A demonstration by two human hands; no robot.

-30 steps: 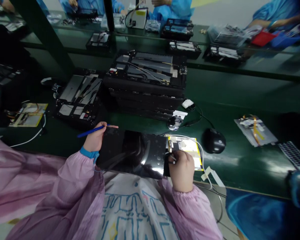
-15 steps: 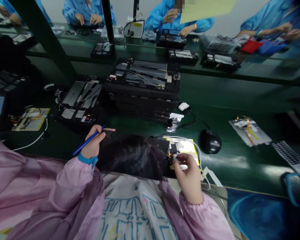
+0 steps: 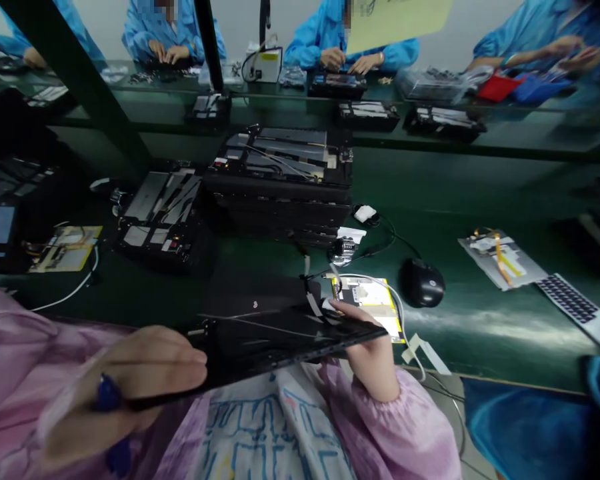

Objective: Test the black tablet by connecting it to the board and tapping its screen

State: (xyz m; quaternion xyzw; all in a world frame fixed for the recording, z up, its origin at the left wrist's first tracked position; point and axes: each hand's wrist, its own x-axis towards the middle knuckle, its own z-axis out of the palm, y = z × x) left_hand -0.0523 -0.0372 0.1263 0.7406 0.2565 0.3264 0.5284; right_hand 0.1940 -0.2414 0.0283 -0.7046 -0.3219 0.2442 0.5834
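Observation:
Both hands hold a flat black panel (image 3: 280,337) tilted up off the green bench, close to the camera. My left hand (image 3: 130,387), blurred and large in the lower left, grips its left end and also keeps a blue pen (image 3: 109,400) between the fingers. My right hand (image 3: 373,353) holds the panel's right edge, thumb on top. A thin ribbon cable (image 3: 311,301) runs from the panel toward a small yellow-edged board (image 3: 375,300) on the bench just beyond.
A stack of black trays (image 3: 285,180) with parts stands behind, another tray (image 3: 163,207) to its left. A black mouse (image 3: 423,283), a keyboard (image 3: 575,307) and a bagged part (image 3: 500,257) lie to the right. People in blue coats work at the far bench.
The black panel, lying flat before, has been lifted and tilted toward me. My left hand moved down and close to the camera; my right hand shifted from the small board to the panel's edge.

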